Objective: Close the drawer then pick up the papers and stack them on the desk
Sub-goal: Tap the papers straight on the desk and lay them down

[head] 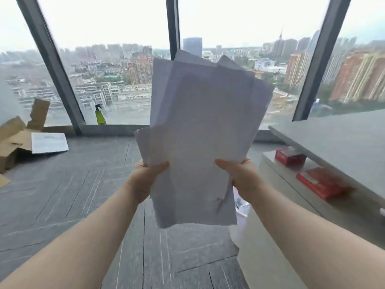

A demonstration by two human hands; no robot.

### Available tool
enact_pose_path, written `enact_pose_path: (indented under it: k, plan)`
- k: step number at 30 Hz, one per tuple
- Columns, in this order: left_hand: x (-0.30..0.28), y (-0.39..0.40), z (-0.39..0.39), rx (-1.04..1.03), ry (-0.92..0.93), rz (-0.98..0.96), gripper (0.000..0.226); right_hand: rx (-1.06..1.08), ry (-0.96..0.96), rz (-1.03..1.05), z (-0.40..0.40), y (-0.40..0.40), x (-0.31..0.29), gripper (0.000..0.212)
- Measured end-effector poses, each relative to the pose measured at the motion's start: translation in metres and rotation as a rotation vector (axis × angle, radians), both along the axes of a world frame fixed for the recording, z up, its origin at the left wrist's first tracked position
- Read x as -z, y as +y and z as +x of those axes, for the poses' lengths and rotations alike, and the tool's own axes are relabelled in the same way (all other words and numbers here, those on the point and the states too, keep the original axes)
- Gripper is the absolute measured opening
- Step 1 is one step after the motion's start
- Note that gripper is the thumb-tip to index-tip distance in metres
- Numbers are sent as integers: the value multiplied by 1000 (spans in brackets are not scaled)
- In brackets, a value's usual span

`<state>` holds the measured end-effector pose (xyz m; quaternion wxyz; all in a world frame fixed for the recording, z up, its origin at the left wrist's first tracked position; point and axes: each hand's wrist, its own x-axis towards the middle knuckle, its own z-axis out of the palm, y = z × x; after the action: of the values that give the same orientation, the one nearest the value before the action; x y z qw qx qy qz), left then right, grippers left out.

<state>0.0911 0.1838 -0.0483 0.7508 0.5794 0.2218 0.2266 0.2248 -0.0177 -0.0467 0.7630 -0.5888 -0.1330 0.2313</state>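
A loose bundle of several white papers (200, 122) stands upright in front of me, its sheets fanned unevenly at the top. My left hand (145, 178) grips the bundle's lower left edge, thumb on the front. My right hand (239, 176) grips the lower right edge the same way. The grey desk (337, 142) lies to the right, its top bare where I see it. An open shelf or drawer space (291, 184) under the desk top holds red boxes; I cannot tell whether it is a drawer.
Red boxes (318, 182) sit under the desk top on the right. Flattened cardboard (14, 140) and a white sheet (49, 142) lie on the dark floor at the left. A green spray bottle (100, 115) stands by the large windows ahead.
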Motion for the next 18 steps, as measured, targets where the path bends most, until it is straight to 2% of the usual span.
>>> enact_pose_path:
  k: [3,7,13,16,18]
  plan:
    - [-74,-21,8,41,-128,22,20,61,-139,33,4,-23,-82,37]
    - [-157,-61,18,113,-256,73,38,116,-254,86,4,-69,-169,24]
    - [-248,-143,44,219,-384,118,47,243,-388,139,0,-159,-264,40]
    - [-274,-194,69,259,-470,114,23,314,-440,144,1,-216,-294,49]
    - [-284,-232,87,291,-508,97,17,366,-464,139,3,-256,-308,46]
